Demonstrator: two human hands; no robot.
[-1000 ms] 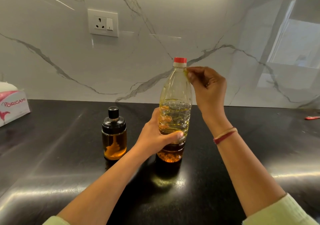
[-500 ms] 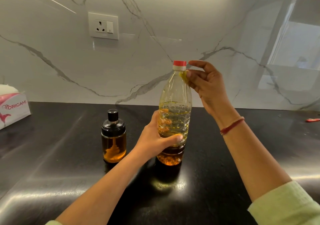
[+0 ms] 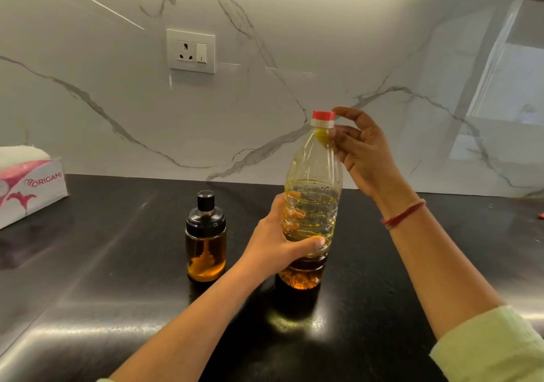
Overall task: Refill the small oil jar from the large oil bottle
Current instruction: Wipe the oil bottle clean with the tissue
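Observation:
A tall clear plastic oil bottle point(image 3: 313, 175) with a red cap point(image 3: 323, 115) stands upright on the black counter, about half full of yellow oil. My left hand point(image 3: 276, 242) is wrapped around its lower middle. My right hand point(image 3: 357, 149) is at the neck, fingers spread beside the cap, fingertips touching the cap and neck. The small glass oil jar point(image 3: 206, 246) with a black lid stands just left of the bottle, holding a little amber oil and a dipper.
The black glossy counter point(image 3: 117, 278) runs to a white marble wall with a socket point(image 3: 190, 50). A tissue box point(image 3: 28, 186) sits at the far left. A small red object point(image 3: 540, 215) lies at the right edge.
My right hand has risen from a pinch on the bottle's neck and opened its fingers beside the red cap. The left hand keeps its hold; the bottle stays upright.

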